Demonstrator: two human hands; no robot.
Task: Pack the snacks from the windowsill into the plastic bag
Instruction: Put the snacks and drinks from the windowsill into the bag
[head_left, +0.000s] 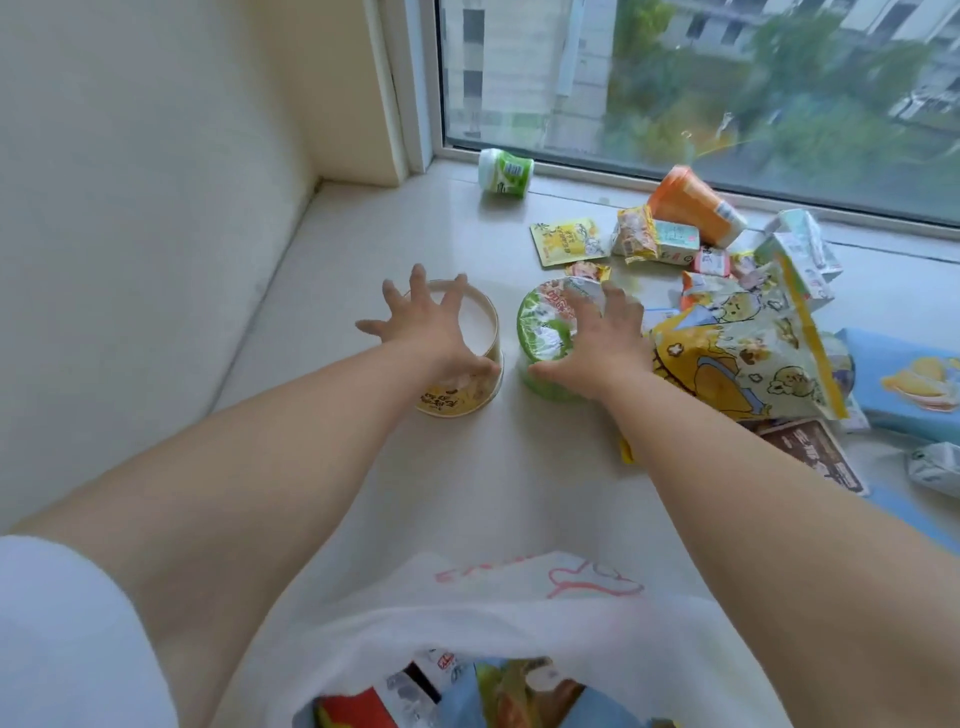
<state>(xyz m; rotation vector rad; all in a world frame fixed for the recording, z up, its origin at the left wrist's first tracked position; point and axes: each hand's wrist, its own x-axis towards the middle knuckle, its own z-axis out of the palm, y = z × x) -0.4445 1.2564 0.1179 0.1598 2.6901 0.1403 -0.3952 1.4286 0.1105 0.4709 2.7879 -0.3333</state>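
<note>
Over the windowsill (363, 218), both hands spread wide: left hand (426, 327), right hand (597, 343)

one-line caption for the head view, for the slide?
Both hands, left hand and right hand, spread over two snack cups on the windowsill; plastic bag waits below.

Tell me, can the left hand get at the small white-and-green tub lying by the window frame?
Probably yes. The left hand is spread over the yellow paper cup, and only bare sill lies between it and the white-and-green tub, though that is a longer stretch.
</note>
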